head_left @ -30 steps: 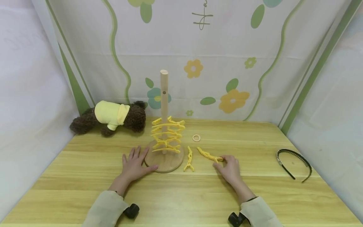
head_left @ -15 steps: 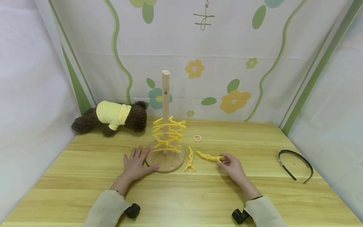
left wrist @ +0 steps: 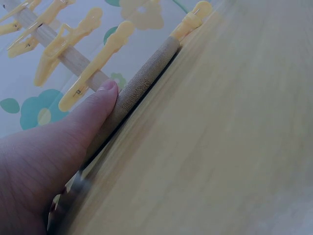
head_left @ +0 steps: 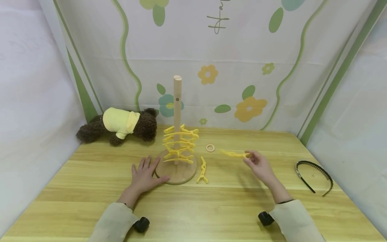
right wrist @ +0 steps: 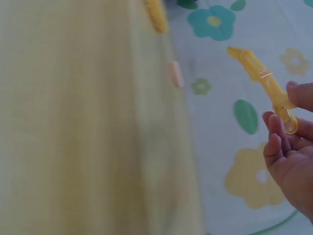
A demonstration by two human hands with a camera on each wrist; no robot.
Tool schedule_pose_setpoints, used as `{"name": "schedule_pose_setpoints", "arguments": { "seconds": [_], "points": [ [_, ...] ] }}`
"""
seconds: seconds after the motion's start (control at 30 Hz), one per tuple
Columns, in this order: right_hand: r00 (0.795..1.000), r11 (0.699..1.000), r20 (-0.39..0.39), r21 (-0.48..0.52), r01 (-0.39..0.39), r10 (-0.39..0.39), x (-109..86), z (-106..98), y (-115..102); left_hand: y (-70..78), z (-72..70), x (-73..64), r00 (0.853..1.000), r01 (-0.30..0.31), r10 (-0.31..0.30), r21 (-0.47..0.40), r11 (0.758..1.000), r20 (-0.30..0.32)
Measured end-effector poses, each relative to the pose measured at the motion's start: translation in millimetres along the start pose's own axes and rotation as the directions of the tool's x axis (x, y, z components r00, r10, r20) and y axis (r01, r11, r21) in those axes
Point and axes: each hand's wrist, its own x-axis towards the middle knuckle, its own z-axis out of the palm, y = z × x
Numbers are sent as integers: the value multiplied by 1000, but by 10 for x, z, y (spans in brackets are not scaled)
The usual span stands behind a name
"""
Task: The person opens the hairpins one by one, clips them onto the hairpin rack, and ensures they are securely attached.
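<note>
My right hand (head_left: pixel 261 167) pinches a yellow alligator hair clip (head_left: pixel 235 154) by its forked end, above the table. In the right wrist view, thumb and fingers close on the grips of this clip (right wrist: pixel 264 78), whose long tip points away. With fingers spread, my left hand (head_left: pixel 144 176) lies at the left side of a round wooden base (head_left: pixel 178 173), its thumb resting on the edge. From that base rises a wooden post (head_left: pixel 177 111). Several yellow hair clips (head_left: pixel 179 144) are stacked crosswise on its lower part. Another loose hair clip (head_left: pixel 203 169) lies just right of the base.
A small pale ring (head_left: pixel 210 148) lies on the table (head_left: pixel 193 211) behind the loose clip. At the right is a black headband (head_left: pixel 314 174). A brown plush toy (head_left: pixel 121 124) in a yellow shirt lies at the back left, near the patterned cloth (head_left: pixel 229 43).
My right hand has lifted the hair clip off the table and carried it up, back and slightly right. The left hand has stayed in place at the base.
</note>
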Motion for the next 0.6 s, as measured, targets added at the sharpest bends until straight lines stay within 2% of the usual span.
{"name": "schedule_pose_setpoints", "arguments": {
  "seconds": [0.2, 0.3, 0.43, 0.6],
  "points": [
    [995, 995, -42, 37, 94, -92, 319, -243, -293, -14, 12, -3, 1000, 1, -1, -6, 1000, 3],
    [989, 990, -45, 19, 140, -139, 424, -288, -592, -14, 14, -6, 1000, -1, 1, -7, 1000, 3],
    [979, 980, -45, 10, 200, -200, 596, -232, -806, -7, 9, -7, 1000, -3, 3, -9, 1000, 2],
    [980, 972, -31, 125, 198, -196, 768, -47, -910, -3, 9, -3, 1000, 2, -2, -7, 1000, 9]
  ]
}}
